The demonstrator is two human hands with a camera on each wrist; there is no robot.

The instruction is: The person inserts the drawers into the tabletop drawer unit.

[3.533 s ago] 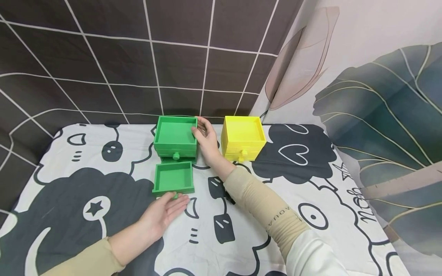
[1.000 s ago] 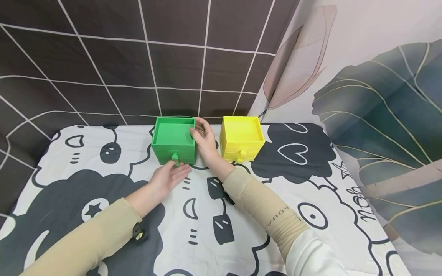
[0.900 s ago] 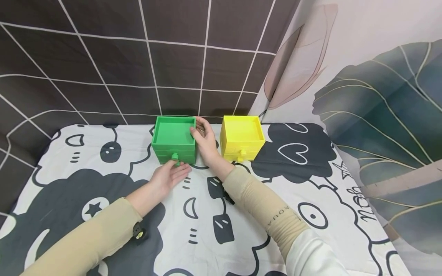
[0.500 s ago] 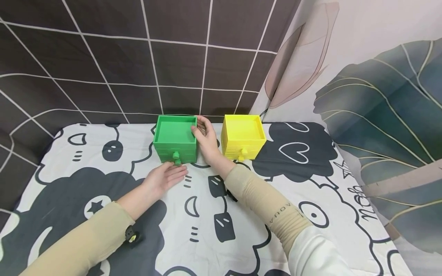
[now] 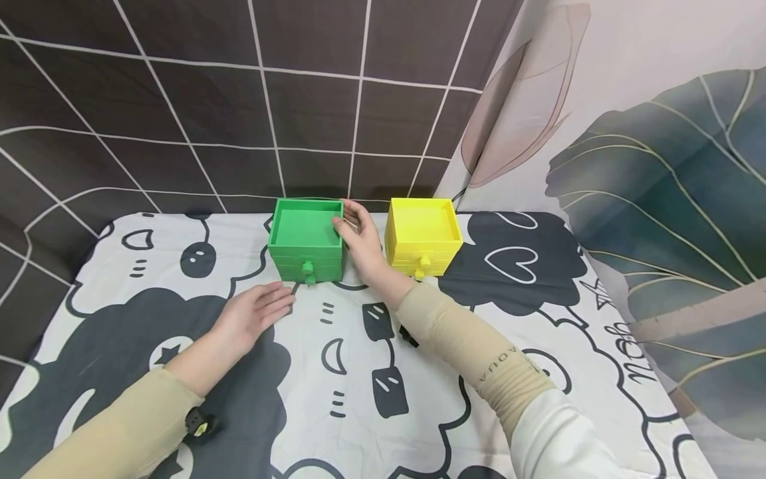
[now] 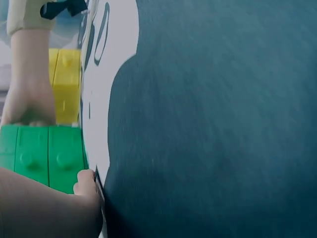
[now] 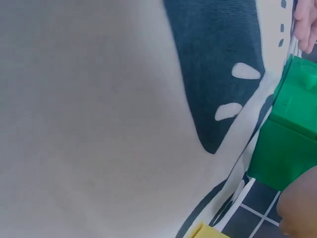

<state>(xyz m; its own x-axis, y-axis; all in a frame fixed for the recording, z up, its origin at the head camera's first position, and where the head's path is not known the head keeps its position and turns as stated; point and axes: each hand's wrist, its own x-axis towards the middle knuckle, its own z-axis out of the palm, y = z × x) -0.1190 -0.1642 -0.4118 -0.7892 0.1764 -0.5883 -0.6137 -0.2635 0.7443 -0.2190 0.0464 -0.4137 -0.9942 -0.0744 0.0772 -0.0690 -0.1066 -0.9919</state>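
Observation:
A small green drawer box (image 5: 287,258) with an open tray top stands near the back of the cloth. Both of its stacked drawers are pushed in, their round knobs facing me. My right hand (image 5: 366,247) holds the box by its right side, thumb over the rim and fingers toward the rear corner. In front and to the left, my left hand (image 5: 247,319) hovers apart from the box, palm up, fingers nearly straight and holding nothing. The left wrist view shows the drawer fronts of the green box (image 6: 32,146) past that hand.
A matching yellow drawer box (image 5: 405,255) stands to the right, separated from the green one by a gap where my right hand is. Black-and-white printed cloth (image 5: 335,439) covers the table. Dark gridded fabric (image 5: 311,113) hangs right behind the boxes.
The lower green drawer, pulled far out at first, was slid into the box by the left hand. That hand has since left the knob and drawn back left; the right hand stayed put.

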